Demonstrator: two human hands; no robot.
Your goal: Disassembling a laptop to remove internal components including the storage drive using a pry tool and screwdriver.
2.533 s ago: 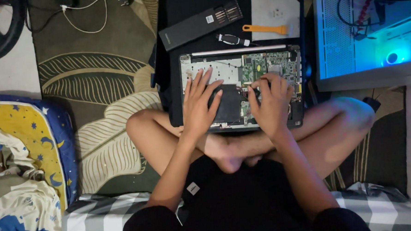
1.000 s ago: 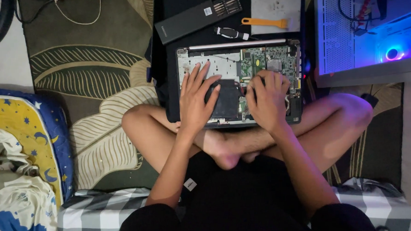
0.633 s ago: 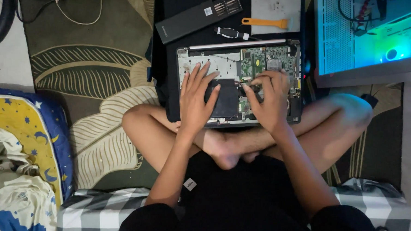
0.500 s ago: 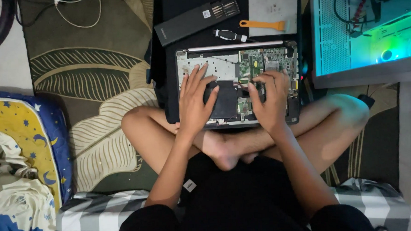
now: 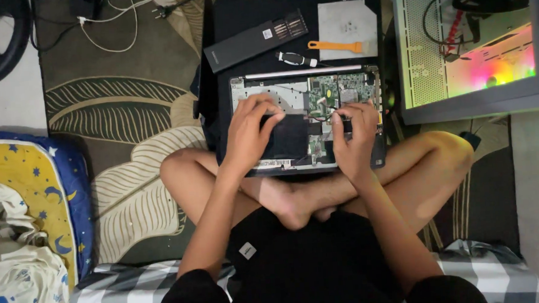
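Overhead view of a person seated cross-legged on the floor, read left to right. At the far left lies a blue and yellow cushion (image 5: pixel 38 198) printed with stars and moons, with crumpled cloth over its lower part. Beside it spreads a dark rug (image 5: pixel 122 115) with a large pale leaf pattern; a white cable (image 5: pixel 109 22) loops across its upper edge. A long black screwdriver-bit case (image 5: pixel 255 40) rests at an angle on a black mat (image 5: pixel 239 10), just above the opened laptop (image 5: pixel 307 119). The laptop lies on the mat directly in front of the crossed legs, its cover off and the green circuit board (image 5: pixel 334 97) exposed. The left hand (image 5: pixel 247 134) lies flat over the left half of the chassis — fingers (image 5: pixel 261 106) spread loosely and resting on the metal plate, gripping nothing. The right hand (image 5: pixel 353 135) sits over the right half of the board, fingers (image 5: pixel 349 111) curled close together at a small component; whether they pinch anything cannot be told. Above the laptop lie a small dark tool (image 5: pixel 293 58), an orange plastic pry tool (image 5: pixel 334 45) and a grey square panel (image 5: pixel 347 18). At the far right stands an open computer case (image 5: pixel 471 46) — its interior lit in shifting colours.
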